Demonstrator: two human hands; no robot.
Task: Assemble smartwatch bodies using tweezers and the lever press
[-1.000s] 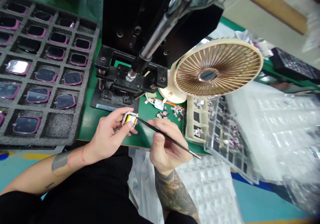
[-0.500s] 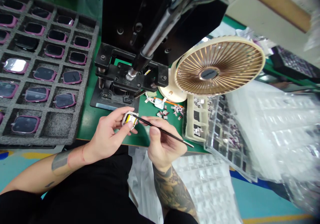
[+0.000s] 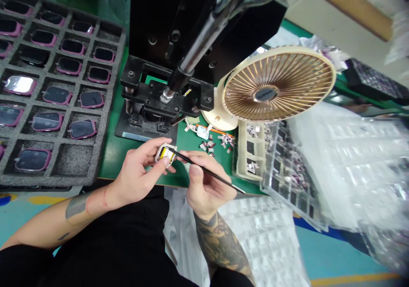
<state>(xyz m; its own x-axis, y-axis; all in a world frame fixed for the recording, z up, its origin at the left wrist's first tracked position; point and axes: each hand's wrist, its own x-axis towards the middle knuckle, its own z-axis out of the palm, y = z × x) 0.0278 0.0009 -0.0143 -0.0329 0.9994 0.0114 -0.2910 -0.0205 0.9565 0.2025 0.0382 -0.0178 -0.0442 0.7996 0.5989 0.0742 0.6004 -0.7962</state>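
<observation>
My left hand (image 3: 142,174) is closed around a small white smartwatch case (image 3: 166,153), its inside facing up with a yellow and silver part showing. The thumb rests over the case's near edge. In my right hand (image 3: 209,182) is a pair of black tweezers (image 3: 209,169), held like a pen. Their tip reaches into the case at its upper right; what exactly it touches is too small to make out. Both hands are just above the near edge of the green bench (image 3: 110,165), in front of a black press (image 3: 156,103).
On the left lies a grey foam tray (image 3: 102,150) of purple-framed watches. A cream fan (image 3: 277,91) stands behind several small loose parts (image 3: 207,145). To the right are a cream divided box (image 3: 252,155), a clear compartment tray (image 3: 287,184) and clear plastic packaging (image 3: 345,163).
My right hand and the tweezers have shifted slightly to the left. The watch case and my left hand stay almost where they were.
</observation>
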